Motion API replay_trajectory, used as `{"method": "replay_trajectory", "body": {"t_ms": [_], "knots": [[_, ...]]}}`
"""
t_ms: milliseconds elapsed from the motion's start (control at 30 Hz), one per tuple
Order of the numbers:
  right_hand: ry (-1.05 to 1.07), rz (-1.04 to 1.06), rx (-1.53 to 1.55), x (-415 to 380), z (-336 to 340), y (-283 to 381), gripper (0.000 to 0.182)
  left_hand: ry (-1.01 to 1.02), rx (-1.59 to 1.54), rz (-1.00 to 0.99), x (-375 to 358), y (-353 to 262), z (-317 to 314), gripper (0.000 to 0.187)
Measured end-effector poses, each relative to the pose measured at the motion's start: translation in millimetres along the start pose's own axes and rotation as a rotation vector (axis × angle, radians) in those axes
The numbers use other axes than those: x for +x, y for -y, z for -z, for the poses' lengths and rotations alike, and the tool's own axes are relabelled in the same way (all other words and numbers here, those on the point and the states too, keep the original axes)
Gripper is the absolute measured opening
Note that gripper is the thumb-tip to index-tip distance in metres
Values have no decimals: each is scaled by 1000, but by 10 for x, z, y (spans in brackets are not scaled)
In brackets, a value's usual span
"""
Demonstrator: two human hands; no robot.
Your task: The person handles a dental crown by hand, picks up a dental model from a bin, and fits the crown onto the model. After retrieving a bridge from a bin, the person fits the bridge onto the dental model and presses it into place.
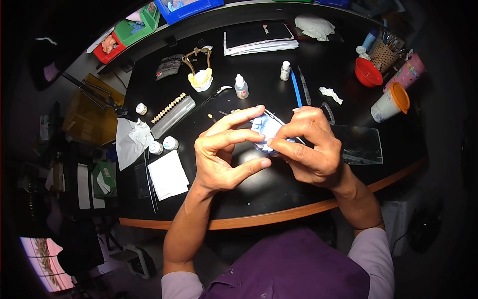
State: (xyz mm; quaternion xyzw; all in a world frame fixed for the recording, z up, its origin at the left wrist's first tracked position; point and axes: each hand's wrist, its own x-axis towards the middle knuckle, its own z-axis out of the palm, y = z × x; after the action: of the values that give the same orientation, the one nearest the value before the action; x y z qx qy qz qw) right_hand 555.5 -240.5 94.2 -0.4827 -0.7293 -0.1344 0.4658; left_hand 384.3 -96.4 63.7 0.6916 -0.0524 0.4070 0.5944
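A pale blue and white dental cast (269, 127) is held up between both hands over the near part of the table. My left hand (221, 149) grips its left side, index and middle fingers on the teeth, thumb near the lower edge. My right hand (311, 149) closes on the right side of the cast with curled fingers. A thin metallic rod (275, 117) shows along the cast's upper right and passes by the right fingers; I cannot tell whether they hold it.
Around the hands are a dropper bottle (241, 87), a shade guide (172, 115), small jars (171, 143), a folded white tissue (168, 174) and a glass slab (357, 144). Further back stand an articulator with a cast (200, 79), a blue-handled tool (296, 87), a red bowl (368, 72) and an orange-lidded cup (388, 103).
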Motion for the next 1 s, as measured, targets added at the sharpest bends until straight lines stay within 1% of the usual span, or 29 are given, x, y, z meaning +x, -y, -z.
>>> {"method": "replay_trajectory", "body": {"t_ms": [33, 133, 267, 367, 467, 633, 733, 1000], "knots": [[-14, 14, -8, -6, -11, 9, 32, 53, -33, -10, 0, -5, 29, 44], [-12, 50, -49, -15, -16, 56, 30, 28, -199, 64, -11, -32, 42, 43], [-7, 103, -97, -38, -39, 73, 31, 25, -375, 62, -30, -3, 99, 56], [-24, 119, -112, -37, -50, 77, 30, 40, -338, 47, -22, 2, 96, 60], [-31, 137, -132, -35, -51, 80, 30, 10, -345, 64, -21, -18, 56, 59], [-30, 166, -163, -82, -89, 81, 31, 12, -331, 63, -38, -17, 57, 55], [-70, 219, -169, -73, -111, 52, 27, 10, -326, 52, -45, -13, 49, 53], [-82, 215, -177, -64, -132, 78, 24, 16, -300, 39, -50, -10, 53, 49]]}}
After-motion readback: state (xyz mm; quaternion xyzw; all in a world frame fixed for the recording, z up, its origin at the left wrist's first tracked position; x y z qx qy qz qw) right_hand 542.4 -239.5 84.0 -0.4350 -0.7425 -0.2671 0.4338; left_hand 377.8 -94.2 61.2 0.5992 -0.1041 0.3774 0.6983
